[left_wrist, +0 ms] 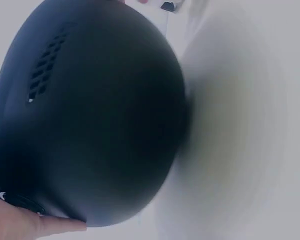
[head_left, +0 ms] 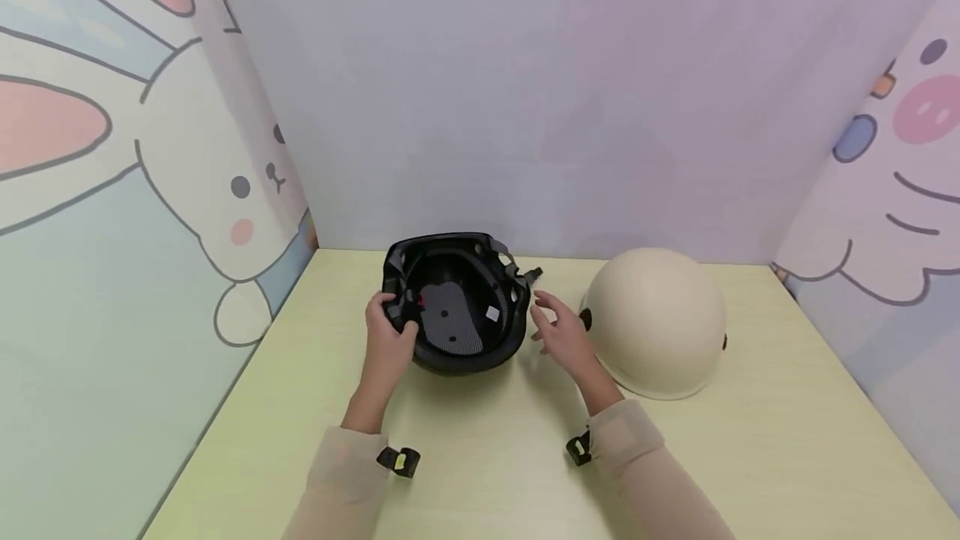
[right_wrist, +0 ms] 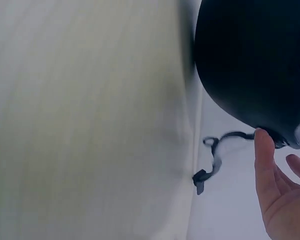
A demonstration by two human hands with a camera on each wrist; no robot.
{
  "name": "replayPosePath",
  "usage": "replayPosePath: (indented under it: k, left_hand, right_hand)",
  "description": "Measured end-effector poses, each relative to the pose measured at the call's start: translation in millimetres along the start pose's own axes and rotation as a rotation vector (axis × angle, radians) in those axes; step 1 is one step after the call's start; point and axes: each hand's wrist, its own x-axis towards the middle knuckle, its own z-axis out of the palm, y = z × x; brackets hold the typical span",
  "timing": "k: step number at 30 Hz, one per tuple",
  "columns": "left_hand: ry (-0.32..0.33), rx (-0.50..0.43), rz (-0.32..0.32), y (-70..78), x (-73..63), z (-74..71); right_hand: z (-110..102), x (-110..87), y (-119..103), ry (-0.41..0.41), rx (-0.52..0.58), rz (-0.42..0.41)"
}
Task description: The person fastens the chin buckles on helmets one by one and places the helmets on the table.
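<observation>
A black helmet [head_left: 457,361] lies upside down over the table, its padded inside and a small white label facing up. My left hand [head_left: 390,336] grips its left rim, the thumb over the edge and the fingers outside. Next to its right rim, my right hand [head_left: 562,336] has its fingers spread and loosely bent; in the right wrist view a fingertip is right at the shell. A dark chin strap [right_wrist: 215,157] with a buckle dangles off that side. The left wrist view is filled by the smooth shell [left_wrist: 110,115] with a slotted vent.
A cream helmet [head_left: 660,315] sits dome up on the pale yellow table [head_left: 480,473], close behind my right hand. A plain wall [head_left: 525,90] rises at the table's back edge. Panels with cartoon animals [head_left: 187,190] flank both sides.
</observation>
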Motion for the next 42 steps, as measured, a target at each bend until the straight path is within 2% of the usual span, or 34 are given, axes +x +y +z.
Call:
replayPosePath:
  k: [3,6,10,14,21,28,30,32,36,42]
  left_hand:
    - [0.022,-0.056,-0.042,-8.7,-4.6,2.2]
    - [0.020,-0.055,-0.063,-14.0,-7.7,3.8]
    - [-0.008,0.000,-0.073,-14.9,-8.9,-1.1]
    - [-0.053,0.116,-0.074,-12.5,-5.8,-10.0]
    - [-0.116,0.331,0.026,-2.2,3.8,-18.2]
    - [-0.062,0.580,0.228,7.9,14.5,-13.7]
    - [-0.058,0.641,0.261,9.4,18.4,-11.3]
    - [-0.065,0.697,0.266,10.6,22.0,-9.4]
    - [-0.094,0.758,0.230,13.6,26.7,-8.3]
    - [-0.119,0.814,0.193,16.2,29.8,-7.9]
  right_hand:
    - [8.3,0.5,2.1,-0.026,0.045,0.018]
    - [15.1,-1.2,1.5,-0.027,0.038,0.017]
    - [20.8,-5.3,-3.7,-0.026,-0.008,0.003]
    - [23.1,-6.7,-7.2,-0.017,-0.028,-0.012]
    - [23.4,-7.2,-7.8,-0.021,-0.026,-0.005]
    - [20.1,-8.7,-8.1,-0.021,0.025,-0.012]
    - [16.0,-7.1,-7.2,-0.013,0.045,-0.013]
    - [10.8,-3.3,-4.7,0.001,0.057,-0.015]
    - [0.6,7.4,4.4,0.047,0.042,-0.007]
    - [-7.3,20.1,19.8,0.075,0.010,0.075]
